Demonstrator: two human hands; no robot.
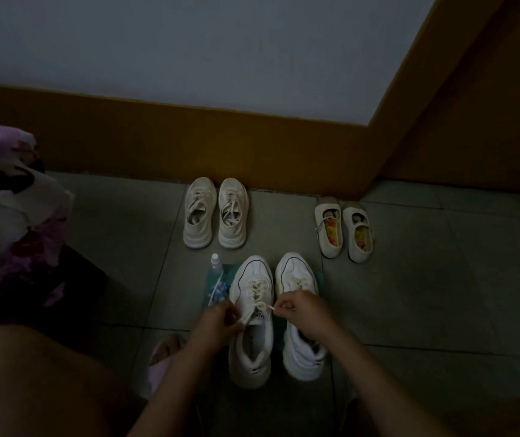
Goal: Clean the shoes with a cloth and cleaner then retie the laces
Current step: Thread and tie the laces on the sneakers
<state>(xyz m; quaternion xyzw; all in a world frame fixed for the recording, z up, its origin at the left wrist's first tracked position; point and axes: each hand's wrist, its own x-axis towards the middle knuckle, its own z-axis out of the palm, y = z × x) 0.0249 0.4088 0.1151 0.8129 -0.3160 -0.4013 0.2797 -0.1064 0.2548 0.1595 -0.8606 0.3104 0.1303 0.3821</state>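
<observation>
The person sits low over the tiled floor (pixel 425 279) in dim light, both hands working on a pair of white sneakers just in front of them. The two sneakers stand side by side on a teal cloth (pixel 224 277), their long axes parallel, toes pointing away toward the wall and heels toward the person. The left hand (pixel 217 316) and right hand (pixel 302 309) meet over the tongue of the near sneaker (pixel 249 272). The fingers of each hand are curled tight and pinch one end of its white lace (pixel 256 312), which stretches slantwise between them across the shoe. The right hand hovers partly over the other sneaker (pixel 296 269), just beside the first. A small clear spray bottle (pixel 215 263) stands upright at the cloth's far left corner, near the toe of the near sneaker. Farther off, against the brown skirting (pixel 220 143), a second pair of pale sneakers (pixel 215 212) sits with toes to the wall. A small pair of strap shoes (pixel 343 230) lies to their right, well apart. Flowered purple fabric (pixel 6 216) hangs at the left.
</observation>
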